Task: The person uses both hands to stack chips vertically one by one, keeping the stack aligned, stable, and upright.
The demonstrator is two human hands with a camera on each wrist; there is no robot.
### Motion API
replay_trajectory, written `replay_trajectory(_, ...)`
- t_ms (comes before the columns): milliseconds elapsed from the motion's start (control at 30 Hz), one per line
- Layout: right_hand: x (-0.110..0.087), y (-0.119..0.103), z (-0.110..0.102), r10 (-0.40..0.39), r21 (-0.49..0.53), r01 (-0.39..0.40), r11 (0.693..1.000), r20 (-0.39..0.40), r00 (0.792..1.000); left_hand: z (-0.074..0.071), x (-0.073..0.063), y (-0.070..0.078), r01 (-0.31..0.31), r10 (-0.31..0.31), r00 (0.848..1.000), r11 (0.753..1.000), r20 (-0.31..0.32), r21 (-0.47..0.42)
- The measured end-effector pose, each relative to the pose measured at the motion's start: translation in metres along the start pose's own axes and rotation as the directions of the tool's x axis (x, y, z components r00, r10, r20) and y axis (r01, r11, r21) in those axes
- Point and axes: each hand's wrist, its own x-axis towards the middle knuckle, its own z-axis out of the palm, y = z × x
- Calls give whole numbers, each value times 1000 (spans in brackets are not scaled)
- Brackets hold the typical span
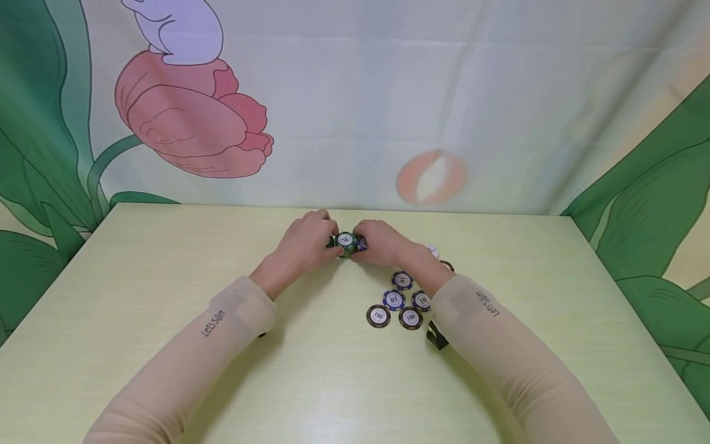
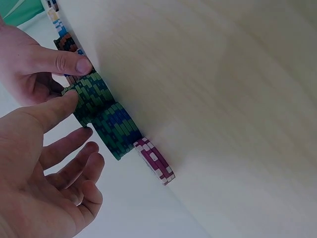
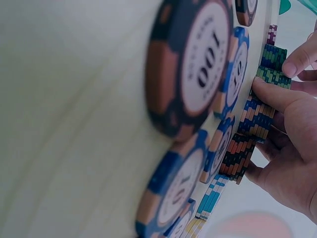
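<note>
At the far side of the table, both hands hold a stack of green poker chips (image 1: 346,242). My left hand (image 1: 307,242) pinches it from the left by thumb and forefinger, its other fingers loosely bent. From the right, my right hand (image 1: 381,242) grips the same stack, thumb on the near side. A row of stacks runs along both sides. In the left wrist view, a dark green and blue stack (image 2: 118,130) and a short purple and white one (image 2: 154,161) stand on one side. Blue and tan (image 3: 256,119) and black and brown (image 3: 237,157) stacks stand on the other.
Loose blue chips (image 1: 402,280) and black chips (image 1: 378,316) lie flat left of the right forearm. Light blue (image 3: 213,196) and yellow (image 3: 194,228) stacks continue the row. A small black object (image 1: 437,336) shows beside the right sleeve. A printed curtain (image 1: 344,123) hangs behind the table.
</note>
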Motion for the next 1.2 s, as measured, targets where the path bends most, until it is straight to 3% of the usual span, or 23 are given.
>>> replay_trajectory(600, -1, -1, -1, 30, -56, -29, 998, 17, 999, 2, 2, -1, -4, 4, 1000, 1000, 3, -20)
replay_trajectory(933, -13, 9, -13, -41, 49, 38, 998, 60, 997, 1, 1, 6, 38, -38, 999, 999, 31, -8)
replay_trajectory(1200, -31, 24, -34, 2, 135, -7, 991, 36, 999, 3, 4, 11, 37, -36, 998, 999, 47, -9)
